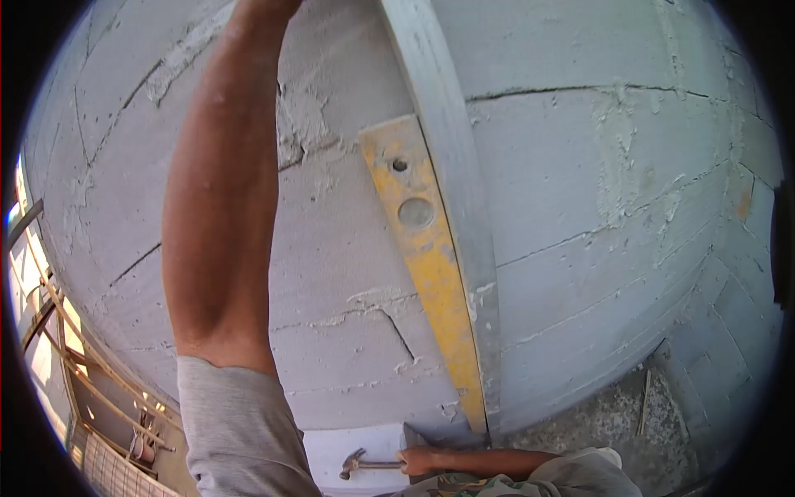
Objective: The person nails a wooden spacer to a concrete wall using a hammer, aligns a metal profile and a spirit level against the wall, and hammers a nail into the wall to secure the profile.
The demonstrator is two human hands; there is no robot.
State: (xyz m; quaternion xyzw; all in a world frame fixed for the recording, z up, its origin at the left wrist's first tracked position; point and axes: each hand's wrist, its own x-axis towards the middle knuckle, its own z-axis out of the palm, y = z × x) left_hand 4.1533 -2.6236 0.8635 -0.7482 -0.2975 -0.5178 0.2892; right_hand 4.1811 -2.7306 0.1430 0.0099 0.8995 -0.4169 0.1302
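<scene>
My right hand [416,460] is closed around the handle of a claw hammer [377,465], low in the view. The hammer's head points left, over a pale block [348,439] at the foot of the wall. My left arm [219,207] reaches up in front of the wall, and its hand is cut off by the top edge. Right of that arm, a worn yellow spirit level [435,269] stands tilted against the wall. A long metal straightedge [464,166] runs along the level's right side and continues past the top edge.
A wall of pale blocks [563,174] with rough mortar joints fills most of the view. It meets another block wall [737,306] at the right. Rough grey floor [613,422] shows below. Poles and a bucket [142,449] are at the lower left.
</scene>
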